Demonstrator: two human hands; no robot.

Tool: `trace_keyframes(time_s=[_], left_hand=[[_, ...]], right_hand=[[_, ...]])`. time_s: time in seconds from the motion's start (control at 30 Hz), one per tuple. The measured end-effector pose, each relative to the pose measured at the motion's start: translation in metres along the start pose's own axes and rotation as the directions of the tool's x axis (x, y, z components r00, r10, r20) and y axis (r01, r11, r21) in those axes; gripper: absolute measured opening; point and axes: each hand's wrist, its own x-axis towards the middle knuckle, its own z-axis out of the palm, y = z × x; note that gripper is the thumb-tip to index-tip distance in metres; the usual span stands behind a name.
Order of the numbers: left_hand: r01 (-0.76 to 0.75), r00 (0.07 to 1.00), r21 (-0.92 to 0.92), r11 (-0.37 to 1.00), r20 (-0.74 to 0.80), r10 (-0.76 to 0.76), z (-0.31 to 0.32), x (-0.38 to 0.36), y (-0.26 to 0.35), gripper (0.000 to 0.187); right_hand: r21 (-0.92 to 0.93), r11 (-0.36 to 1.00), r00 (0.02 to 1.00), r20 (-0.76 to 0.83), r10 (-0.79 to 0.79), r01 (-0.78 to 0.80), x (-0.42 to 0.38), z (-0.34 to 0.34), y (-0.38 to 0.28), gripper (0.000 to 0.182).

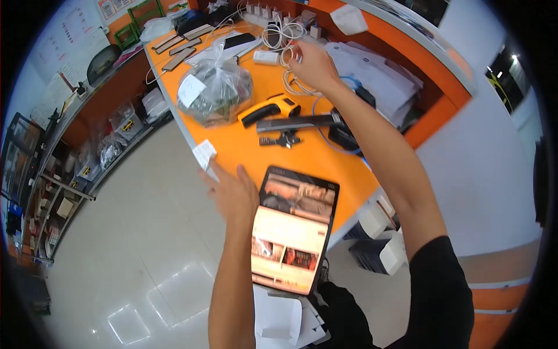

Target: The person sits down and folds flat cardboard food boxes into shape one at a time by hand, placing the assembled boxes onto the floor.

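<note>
My right hand reaches to the back of the orange counter, its fingers closed at the coiled white cables; what exactly they pinch is too small to tell. A white adapter lies just left of it. Near the counter's left edge, my left hand has its fingers spread, close to a small white paper slip. Beside that hand, a tablet with a lit screen lies tilted at the counter's near end, partly beyond the edge.
A knotted clear plastic bag, a yellow and black handheld device, a dark bar-shaped tool and a small black item lie mid-counter. Plastic-wrapped sheets fill the right shelf. An open white box stands below the tablet.
</note>
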Motion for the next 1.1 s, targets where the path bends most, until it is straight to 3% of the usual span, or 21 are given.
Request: trace_keyframes(time_s=[0.07,0.17,0.27,0.3,0.37,0.47,0.53,0.57,0.7,0.9,1.0,1.03,1.1], left_hand=[[-0.015,0.999,0.049,0.999,-0.042,0.017,0.010,0.005,-0.001,0.064],[0.032,0.998,0.099,0.995,-0.048,-0.027,0.008,0.008,0.003,0.063],[0.093,0.996,0.126,0.988,-0.014,-0.092,0.004,0.016,0.017,0.063],[0.122,0.992,0.138,0.983,0.014,-0.125,0.003,0.014,0.019,0.063],[0.133,0.990,0.152,0.979,0.017,-0.137,0.005,0.015,0.020,0.063],[0.125,0.992,0.160,0.979,0.010,-0.128,0.004,0.017,0.021,0.063],[0.116,0.993,0.169,0.979,0.003,-0.118,0.004,0.018,0.019,0.063],[0.110,0.994,0.170,0.979,0.003,-0.112,0.005,0.017,0.019,0.063],[0.075,0.997,0.214,0.974,-0.021,-0.072,0.013,0.016,0.010,0.063],[0.095,0.995,0.177,0.980,-0.001,-0.097,0.008,0.016,0.016,0.063],[0.095,0.995,0.173,0.980,0.007,-0.097,0.008,0.016,0.014,0.063],[0.090,0.996,0.174,0.981,-0.001,-0.091,0.008,0.017,0.012,0.063],[0.076,0.997,0.176,0.981,-0.004,-0.076,0.009,0.016,0.011,0.063]], right_hand=[[-0.073,0.997,0.999,-0.040,-0.003,0.000,0.061,0.042,0.031,0.031],[-0.046,0.979,0.979,-0.070,0.193,-0.196,0.141,0.089,0.068,0.057],[-0.224,0.969,0.991,-0.106,0.086,-0.108,0.177,0.103,0.070,0.073],[-0.376,0.923,0.991,0.064,0.115,-0.083,0.183,0.095,0.061,0.084],[-0.413,0.909,0.975,0.178,0.134,-0.050,0.197,0.096,0.057,0.088],[-0.397,0.918,0.922,0.351,0.161,-0.009,0.217,0.107,0.060,0.084],[-0.296,0.950,0.914,0.405,0.034,0.096,0.224,0.121,0.076,0.078],[-0.300,0.945,0.927,0.376,-0.006,0.127,0.226,0.128,0.086,0.048],[-0.371,0.918,0.930,0.369,0.009,0.139,0.224,0.126,0.090,0.048],[-0.335,0.936,0.920,0.391,0.036,0.106,0.226,0.123,0.089,0.057],[-0.332,0.924,0.931,0.360,-0.059,0.187,0.227,0.132,0.102,0.058],[-0.405,0.862,0.942,0.264,-0.209,0.305,0.219,0.130,0.104,0.059],[-0.246,0.956,0.927,0.370,-0.060,0.160,0.229,0.125,0.097,0.060]])
